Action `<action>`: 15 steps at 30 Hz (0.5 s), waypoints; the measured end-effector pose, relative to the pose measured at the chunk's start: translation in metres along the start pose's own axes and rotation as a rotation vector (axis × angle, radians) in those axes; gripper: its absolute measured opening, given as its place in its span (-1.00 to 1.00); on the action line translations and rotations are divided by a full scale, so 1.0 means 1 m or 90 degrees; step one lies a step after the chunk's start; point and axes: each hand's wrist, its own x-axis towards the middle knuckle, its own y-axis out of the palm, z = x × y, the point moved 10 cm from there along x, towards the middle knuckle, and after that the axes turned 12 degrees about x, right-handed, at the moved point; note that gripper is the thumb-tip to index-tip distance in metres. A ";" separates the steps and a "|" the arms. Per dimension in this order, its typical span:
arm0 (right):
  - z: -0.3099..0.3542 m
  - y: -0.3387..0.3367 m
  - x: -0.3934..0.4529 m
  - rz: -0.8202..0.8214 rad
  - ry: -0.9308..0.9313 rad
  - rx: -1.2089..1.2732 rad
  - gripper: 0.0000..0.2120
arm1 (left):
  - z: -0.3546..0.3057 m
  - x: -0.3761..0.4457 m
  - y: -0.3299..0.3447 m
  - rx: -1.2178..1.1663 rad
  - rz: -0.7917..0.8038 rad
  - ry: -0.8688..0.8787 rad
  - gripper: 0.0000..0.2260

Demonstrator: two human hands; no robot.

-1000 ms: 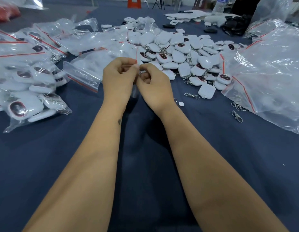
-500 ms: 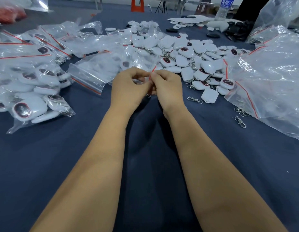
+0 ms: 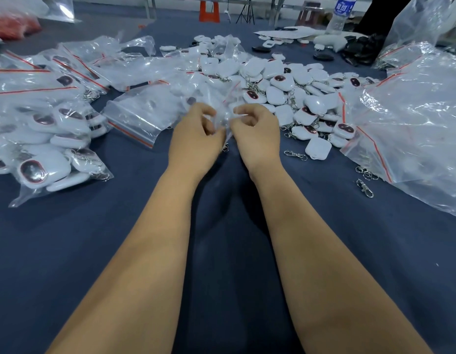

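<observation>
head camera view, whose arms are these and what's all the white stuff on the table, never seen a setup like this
There is no machine here. A camera worn on a person's head looks forward and down, so the two bare arms are the wearer's own. The left hand and right hand both pinch a small clear bag between them. On the blue cloth lie a pile of white keychain cases ahead, filled bags on the left, and a big clear bag on the right.
</observation>
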 end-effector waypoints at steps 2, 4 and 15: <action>0.001 0.009 -0.003 0.058 -0.015 -0.040 -0.83 | -0.003 -0.002 0.006 0.055 0.035 0.022 -0.83; 0.002 0.008 -0.002 0.059 -0.032 -0.108 -0.84 | -0.002 -0.003 -0.005 0.046 -0.018 0.007 -0.85; 0.012 0.052 -0.025 0.280 -0.182 -0.312 -0.64 | 0.040 -0.004 -0.069 -0.085 -0.293 -0.175 -0.78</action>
